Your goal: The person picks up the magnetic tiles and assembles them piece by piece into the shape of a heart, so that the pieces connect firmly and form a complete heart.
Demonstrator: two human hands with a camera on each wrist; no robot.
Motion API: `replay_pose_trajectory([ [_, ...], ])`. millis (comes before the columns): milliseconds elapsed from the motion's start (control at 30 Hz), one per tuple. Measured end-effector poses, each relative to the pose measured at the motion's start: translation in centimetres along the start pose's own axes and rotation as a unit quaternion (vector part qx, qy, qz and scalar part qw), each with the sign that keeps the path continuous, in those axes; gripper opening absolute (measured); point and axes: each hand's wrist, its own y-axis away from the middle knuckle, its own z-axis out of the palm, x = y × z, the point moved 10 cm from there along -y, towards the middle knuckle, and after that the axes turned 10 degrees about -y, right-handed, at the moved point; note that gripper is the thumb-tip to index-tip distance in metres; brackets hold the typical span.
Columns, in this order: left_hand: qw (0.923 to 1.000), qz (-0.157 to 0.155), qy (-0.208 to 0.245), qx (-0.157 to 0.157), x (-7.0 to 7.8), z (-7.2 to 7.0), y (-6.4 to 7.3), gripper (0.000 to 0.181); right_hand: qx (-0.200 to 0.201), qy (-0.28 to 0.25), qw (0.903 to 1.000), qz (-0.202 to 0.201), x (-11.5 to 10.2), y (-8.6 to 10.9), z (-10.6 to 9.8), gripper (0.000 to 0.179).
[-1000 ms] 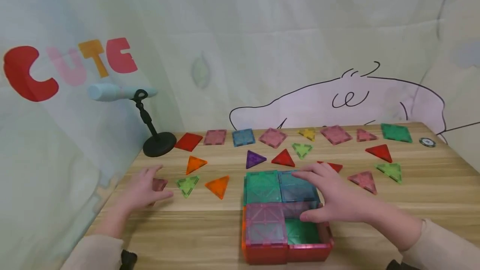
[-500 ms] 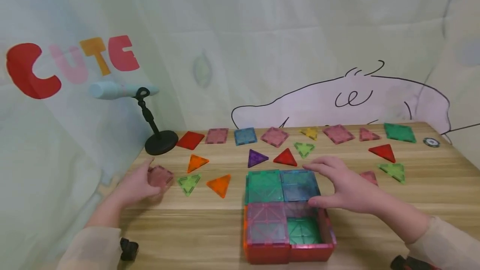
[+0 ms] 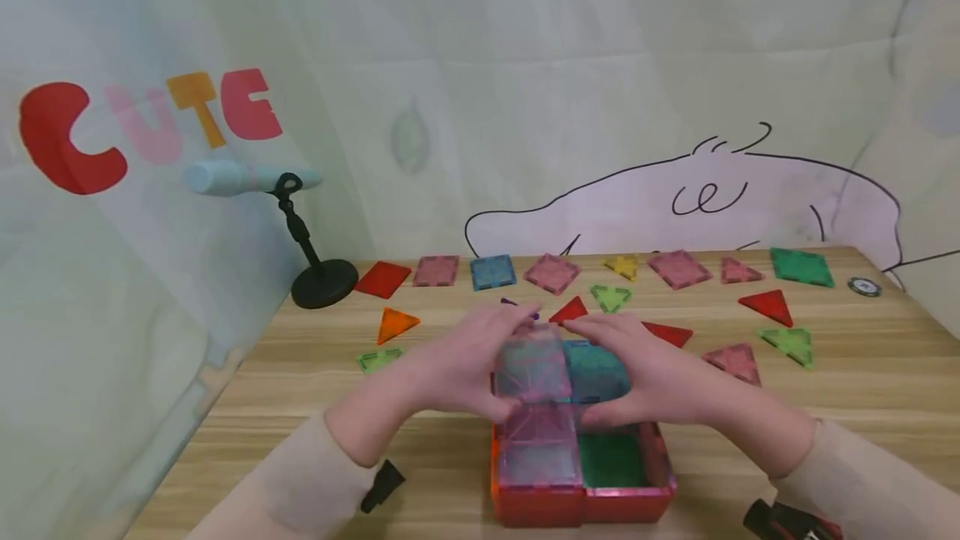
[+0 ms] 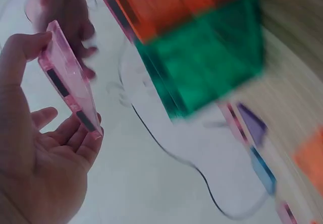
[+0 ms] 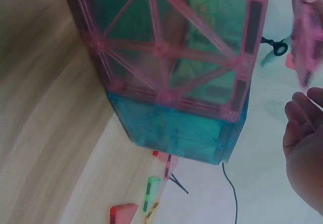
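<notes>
My left hand [image 3: 461,365] pinches a translucent pink square magnetic tile [image 4: 73,77] by its edges, between thumb and fingers. The tile is above the back left of a box built of magnetic tiles [image 3: 626,507]. The box has red-pink front walls, an orange left side and pink and blue tiles on top. Its front right quarter is uncovered, with a green floor [image 3: 613,461] inside. Over the box's right half, my right hand [image 3: 652,369] faces the left one, fingers spread with nothing held. In the right wrist view its fingers are just below the blurred pink tile [image 5: 308,42].
Loose square tiles, such as a blue one [image 3: 492,272], line the table's back. Several triangles lie nearer, including an orange one [image 3: 396,325] and a lime one [image 3: 789,346]. A toy microphone on a black stand [image 3: 324,282] is back left. A round chip [image 3: 865,287] lies far right.
My left hand has picked up the pink square tile from the table's left and carried it right, over the box. The right hand stays near the box, shifting slightly left.
</notes>
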Motion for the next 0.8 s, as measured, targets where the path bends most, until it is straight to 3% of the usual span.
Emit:
replay_pose_trajectory([
  [133, 0.9994, 0.03, 0.017, -0.007, 3.1, 0.7, -1.5, 0.094, -0.002, 0.017, 0.9996, -0.024, -0.7, 0.6, 0.2, 0.082],
  [333, 0.9969, 0.047, 0.054, -0.034, 4.5, 2.4, -1.4, 0.088, -0.02, 0.034, 0.9985, -0.038, 0.3, 2.9, 0.5, 0.075],
  [533, 0.995, 0.019, 0.048, -0.086, 2.9, 4.4, 0.0, 0.088, -0.056, 0.039, 0.9948, -0.076, 0.9, 5.0, 1.8, 0.074],
  [800, 0.9976, 0.002, 0.028, -0.064, 0.8, 5.1, 1.7, 0.092, -0.036, 0.06, 0.9943, -0.08, 1.3, 5.9, 2.0, 0.075],
])
